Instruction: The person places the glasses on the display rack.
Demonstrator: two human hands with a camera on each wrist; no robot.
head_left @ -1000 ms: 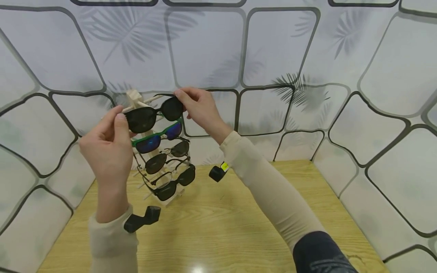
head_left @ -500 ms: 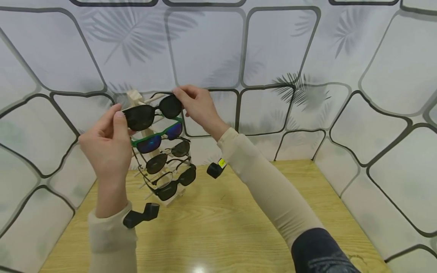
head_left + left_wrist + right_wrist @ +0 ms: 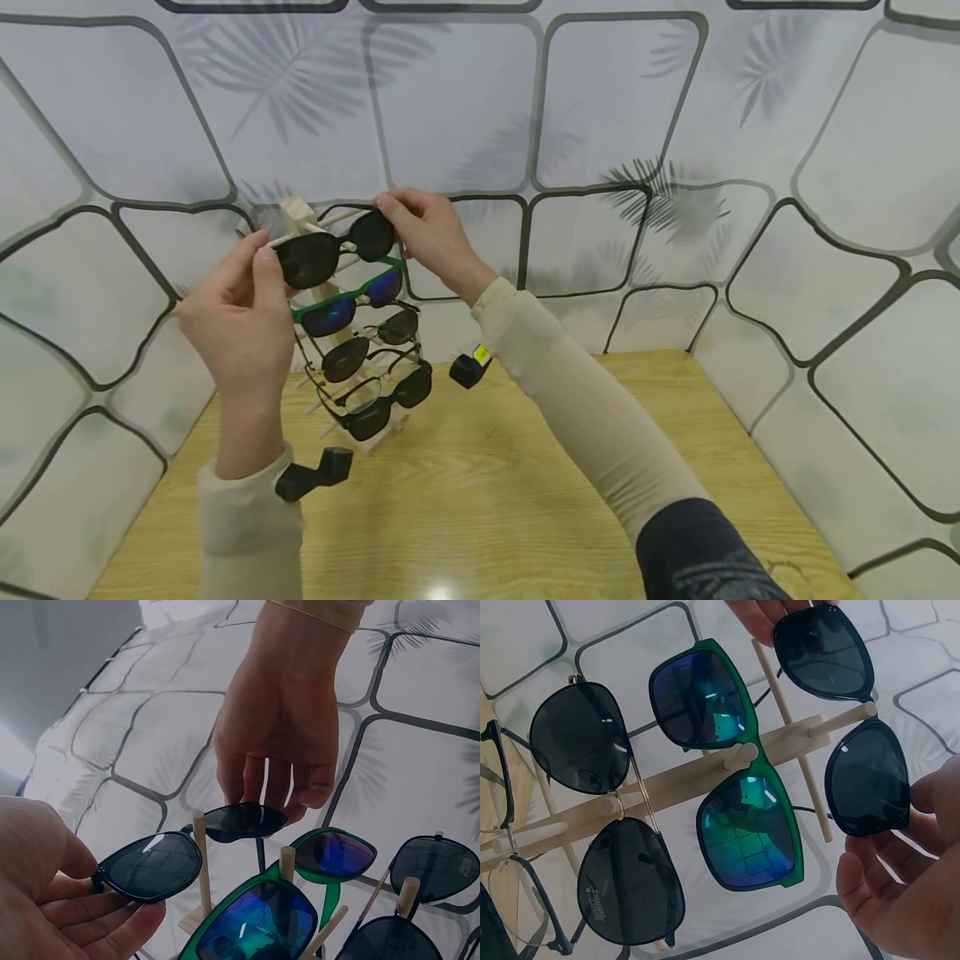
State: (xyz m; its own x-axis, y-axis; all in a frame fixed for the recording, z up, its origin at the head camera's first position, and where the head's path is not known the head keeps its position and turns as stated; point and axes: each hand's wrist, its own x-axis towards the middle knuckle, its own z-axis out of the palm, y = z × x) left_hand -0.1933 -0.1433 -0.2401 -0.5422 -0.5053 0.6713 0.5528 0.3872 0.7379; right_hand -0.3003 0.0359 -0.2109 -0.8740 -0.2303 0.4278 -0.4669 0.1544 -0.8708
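Note:
A pair of black sunglasses (image 3: 309,260) is at the top of a wooden display stand (image 3: 297,213), held between both hands. My left hand (image 3: 243,325) pinches its left end, thumb in front. At its other end, my right hand (image 3: 433,237) grips the corner of the frame with thumb and fingers. From the right wrist, the bridge of the black sunglasses (image 3: 868,776) appears at the tip of a wooden peg (image 3: 844,720); whether it bears on the peg I cannot tell. Directly below sit green-framed sunglasses (image 3: 330,317) with blue mirrored lenses.
Lower on the stand hang dark-lensed sunglasses (image 3: 345,360), clear-lensed glasses (image 3: 362,396) and black sunglasses (image 3: 370,419) at the bottom. The stand is on a wood-grain table (image 3: 480,500). Patterned panels (image 3: 465,100) enclose the back and sides.
The black sunglasses and my right hand have shifted slightly left, toward the stand. A pale peg tip now shows at the bridge. My left hand has stayed almost in place.

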